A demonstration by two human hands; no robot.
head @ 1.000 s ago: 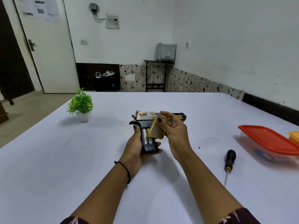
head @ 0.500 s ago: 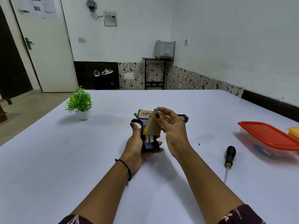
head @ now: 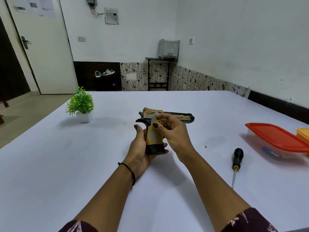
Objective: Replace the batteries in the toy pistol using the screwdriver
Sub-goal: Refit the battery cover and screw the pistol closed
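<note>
A black and gold toy pistol is held above the white table, barrel pointing right. My left hand grips its handle from below and behind. The gold battery cover lies over the handle, and my right hand pinches and presses its upper end with thumb and fingers. The batteries are hidden under the cover. A screwdriver with a black and yellow handle lies on the table to the right, apart from both hands. A tiny dark speck, perhaps a screw, lies between.
A small potted green plant stands at the left back of the table. A clear box with a red lid and a yellow-lidded one sit at the right edge. A door and a stand with a printer are behind.
My right hand has brought the gold cover down from a tilted position onto the handle, covering the batteries that showed before. The left hand keeps its grip.
</note>
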